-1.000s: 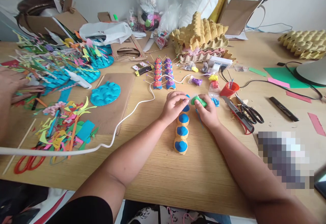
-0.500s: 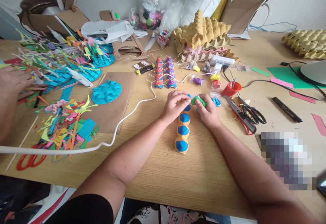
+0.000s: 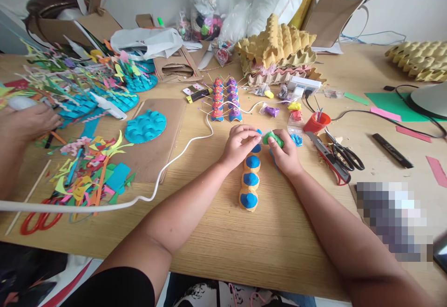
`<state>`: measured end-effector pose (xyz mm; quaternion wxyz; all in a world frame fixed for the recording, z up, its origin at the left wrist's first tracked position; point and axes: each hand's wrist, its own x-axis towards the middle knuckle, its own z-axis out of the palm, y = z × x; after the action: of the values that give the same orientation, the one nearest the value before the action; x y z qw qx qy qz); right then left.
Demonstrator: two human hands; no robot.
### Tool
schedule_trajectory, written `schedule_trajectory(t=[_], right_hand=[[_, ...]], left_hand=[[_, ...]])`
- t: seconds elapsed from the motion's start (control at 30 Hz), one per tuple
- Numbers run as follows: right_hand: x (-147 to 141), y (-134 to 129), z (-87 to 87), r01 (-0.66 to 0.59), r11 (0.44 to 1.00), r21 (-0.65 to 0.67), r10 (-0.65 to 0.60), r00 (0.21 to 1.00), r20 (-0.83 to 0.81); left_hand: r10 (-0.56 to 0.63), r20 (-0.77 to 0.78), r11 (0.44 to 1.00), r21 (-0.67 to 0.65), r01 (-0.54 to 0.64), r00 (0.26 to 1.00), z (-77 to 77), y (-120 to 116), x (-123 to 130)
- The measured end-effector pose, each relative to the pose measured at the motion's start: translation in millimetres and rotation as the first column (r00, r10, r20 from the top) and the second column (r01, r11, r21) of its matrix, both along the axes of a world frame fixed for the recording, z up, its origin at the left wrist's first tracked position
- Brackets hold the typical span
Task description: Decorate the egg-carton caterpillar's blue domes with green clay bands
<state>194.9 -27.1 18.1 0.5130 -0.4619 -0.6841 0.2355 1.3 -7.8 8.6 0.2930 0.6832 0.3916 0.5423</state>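
My right hand [image 3: 285, 152] is closed on a small packet of green clay [image 3: 274, 138], held above the table. Just left of it my left hand [image 3: 240, 145] is pinched, fingertips near the packet's edge; whatever they hold is too small to make out. Below and between the hands lies a strip of orange egg-carton cups [image 3: 250, 188] topped with blue clay, its far end partly behind my left hand. Beyond my hands stand a red row [image 3: 217, 97] and a purple row [image 3: 233, 97] of cups with thin sticks poking out.
A white cable [image 3: 164, 169] crosses the table. On the right are a red cup [image 3: 317, 121], a cutter [image 3: 330, 160] and black-handled scissors [image 3: 344, 153]. Paper scraps [image 3: 101, 172] and a blue disc [image 3: 145, 126] lie left. Another person's hand [image 3: 31, 123] is at far left.
The other person's hand at far left has shifted and now has a white rounded object by it. My own hands look almost unmoved.
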Motion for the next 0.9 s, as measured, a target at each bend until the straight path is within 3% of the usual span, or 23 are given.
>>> schedule_trajectory(t=[0.4,0.7,0.9], right_hand=[[1.6,-0.3,-0.8,-0.017,1.0,-0.004,0.017,1.0,-0.023],[1.8,0.1,-2.1,-0.004,1.0,0.009,0.004,1.0,-0.012],[2.3,-0.7,-2.1,-0.011,0.999,0.038,0.011,1.0,0.024]], left_hand=[[-0.02,0.033,1.0,-0.014,0.021,0.999,-2.5,1.4,-0.1],[-0.002,-0.033,1.0,0.027,0.003,0.999,0.7,0.3,0.5],[-0.01,0.024,1.0,0.012,0.01,1.0,0.8,-0.9,0.3]])
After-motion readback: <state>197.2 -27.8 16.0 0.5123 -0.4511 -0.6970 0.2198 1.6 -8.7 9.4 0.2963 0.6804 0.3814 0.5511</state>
